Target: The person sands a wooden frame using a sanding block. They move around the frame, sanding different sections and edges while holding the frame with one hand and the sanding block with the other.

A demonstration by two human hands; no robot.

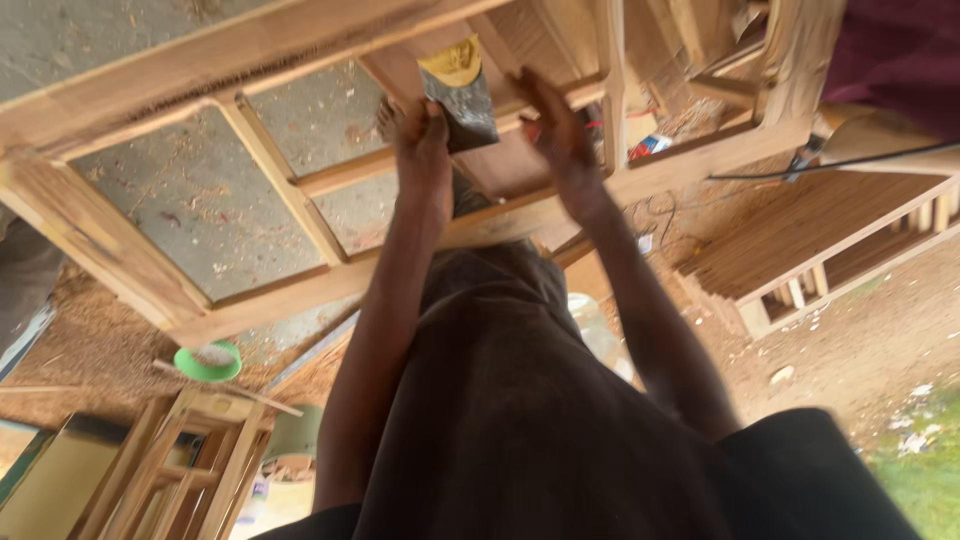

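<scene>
Both hands up at pale wooden door frame (300, 180): left hand (425, 150) grip closed on folded grey sandpaper sheet with yellow backing (460, 95), long axis pointing away, right hand (560, 130) open-fingered alongside; red-blue packet (648, 147) right.

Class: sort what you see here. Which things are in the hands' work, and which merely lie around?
In hand:
left hand
right hand
sandpaper sheet
wooden frame

Lying about:
green bowl
stacked slats
black cable
</scene>
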